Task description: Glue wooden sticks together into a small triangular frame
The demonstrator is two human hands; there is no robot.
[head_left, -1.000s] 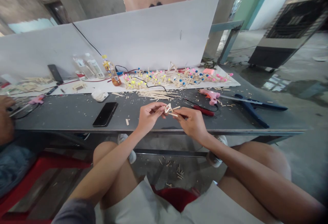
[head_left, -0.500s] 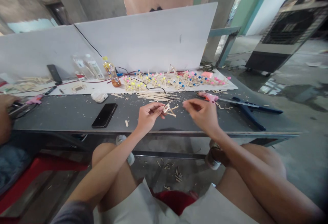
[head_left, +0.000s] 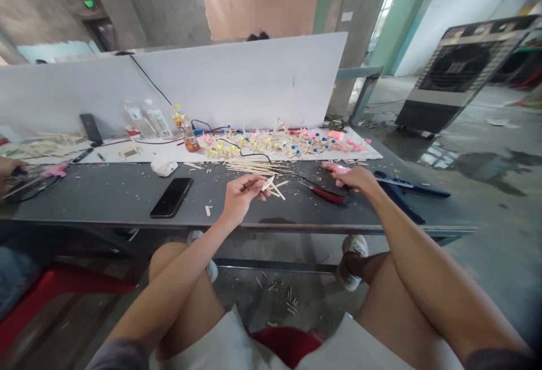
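Note:
My left hand [head_left: 242, 196] pinches a small frame of glued wooden sticks [head_left: 276, 188] above the table's front part. To the right, my right hand [head_left: 359, 179] has its fingers closed round a pink hot glue gun [head_left: 333, 168] that lies on the table; part of the gun is hidden by the hand. Just below it lies a red-handled tool [head_left: 328, 194] whose exact kind I cannot make out. Beyond my left hand is a bundle of loose wooden sticks [head_left: 249, 168].
Many stick pieces with coloured tips [head_left: 258, 143] cover a white board. A black phone [head_left: 171, 197], a drink bottle [head_left: 189, 135] and a white case [head_left: 164, 166] stand or lie leftward. A dark-blue-handled tool [head_left: 400, 197] lies at right. Another person's hand [head_left: 11, 166] shows at far left.
My right hand has moved right, away from the stick frame, and closed on the glue gun. The red-handled tool has come into sight. My left hand still holds the frame.

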